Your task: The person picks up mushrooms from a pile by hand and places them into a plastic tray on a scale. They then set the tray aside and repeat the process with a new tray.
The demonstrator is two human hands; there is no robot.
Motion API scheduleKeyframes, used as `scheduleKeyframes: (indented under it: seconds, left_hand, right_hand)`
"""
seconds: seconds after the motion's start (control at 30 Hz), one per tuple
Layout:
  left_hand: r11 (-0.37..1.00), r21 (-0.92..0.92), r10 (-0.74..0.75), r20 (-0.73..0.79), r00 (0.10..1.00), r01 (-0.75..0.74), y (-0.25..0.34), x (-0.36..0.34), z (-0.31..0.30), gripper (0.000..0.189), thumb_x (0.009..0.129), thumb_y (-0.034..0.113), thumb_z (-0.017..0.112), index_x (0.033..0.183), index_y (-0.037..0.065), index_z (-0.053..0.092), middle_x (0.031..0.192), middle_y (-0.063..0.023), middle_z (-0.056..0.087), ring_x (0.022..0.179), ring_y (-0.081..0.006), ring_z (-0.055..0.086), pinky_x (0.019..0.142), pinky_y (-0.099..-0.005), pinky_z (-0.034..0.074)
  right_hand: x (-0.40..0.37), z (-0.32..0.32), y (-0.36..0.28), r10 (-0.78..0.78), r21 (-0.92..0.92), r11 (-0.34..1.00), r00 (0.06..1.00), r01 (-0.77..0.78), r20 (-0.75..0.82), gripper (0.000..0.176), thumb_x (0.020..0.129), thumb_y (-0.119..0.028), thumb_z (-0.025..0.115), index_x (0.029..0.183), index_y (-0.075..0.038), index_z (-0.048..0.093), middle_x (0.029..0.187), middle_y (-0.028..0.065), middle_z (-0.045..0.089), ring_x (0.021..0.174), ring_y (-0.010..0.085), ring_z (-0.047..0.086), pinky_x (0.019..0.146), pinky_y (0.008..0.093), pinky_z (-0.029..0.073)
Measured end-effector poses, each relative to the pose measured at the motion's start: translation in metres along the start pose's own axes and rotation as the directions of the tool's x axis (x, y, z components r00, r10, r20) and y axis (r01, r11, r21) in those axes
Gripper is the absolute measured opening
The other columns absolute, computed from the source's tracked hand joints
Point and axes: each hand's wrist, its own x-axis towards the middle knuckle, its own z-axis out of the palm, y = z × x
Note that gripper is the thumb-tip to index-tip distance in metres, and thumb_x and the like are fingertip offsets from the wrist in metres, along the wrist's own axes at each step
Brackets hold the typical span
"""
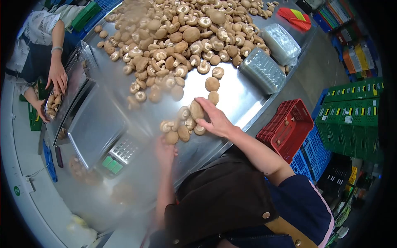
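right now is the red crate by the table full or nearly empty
Nearly empty: the red crate shows mostly bare floor, with only a few mushrooms lying in it.

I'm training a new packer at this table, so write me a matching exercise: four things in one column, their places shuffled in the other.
Things:
1. right hand
2. red crate
3. clear plastic trays
4. weighing scale

Places:
A. below the table edge, next to a blue crate
B. left of the person's hands, near the co-worker
C. on a small cluster of shiitake mushrooms
D. on the table, beside the big mushroom pile

Pairs: 1-C; 2-A; 3-D; 4-B
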Motion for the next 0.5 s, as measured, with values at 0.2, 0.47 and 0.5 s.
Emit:
scheduleKeyframes:
  seconds: [0.2,0.47,0.5]
  left_hand:
    - [1.000,-0.007,0.001,0.024,1.000,0.000,-0.008,-0.001,-0.007,0.040,0.086,-0.009,0.061,0.123,-0.004,0.047,0.094,-0.0092,0.057,0.055,-0.0158,0.063,0.040,-0.0258,0.049]
    - [1.000,0.006,-0.022,0.045,0.999,0.022,-0.017,0.011,-0.019,0.037,0.083,-0.014,0.056,0.118,-0.003,0.047,0.092,-0.0111,0.059,0.056,-0.0156,0.063,0.042,-0.0243,0.048]
    - [1.000,-0.025,-0.007,0.052,0.999,0.009,-0.018,0.009,-0.024,0.038,0.083,-0.015,0.056,0.117,-0.003,0.047,0.092,-0.0111,0.059,0.056,-0.0157,0.063,0.042,-0.0242,0.048]
  right_hand:
    - [-0.006,0.021,0.026,0.021,-0.121,0.993,0.996,-0.010,0.087,0.056,0.100,-0.030,0.044,0.148,-0.005,0.031,0.146,0.0259,0.037,0.137,0.0385,0.036,0.114,0.0423,0.031]
    - [0.002,0.037,0.038,0.238,-0.007,0.971,0.971,-0.238,-0.033,0.052,0.096,-0.030,0.054,0.137,0.001,0.047,0.110,0.0201,0.059,0.099,0.0319,0.061,0.090,0.0402,0.047]
    - [0.002,0.037,0.038,0.251,0.089,0.965,0.967,-0.247,-0.035,0.053,0.095,-0.031,0.057,0.136,0.002,0.048,0.108,0.0191,0.059,0.096,0.0295,0.061,0.088,0.0381,0.048]
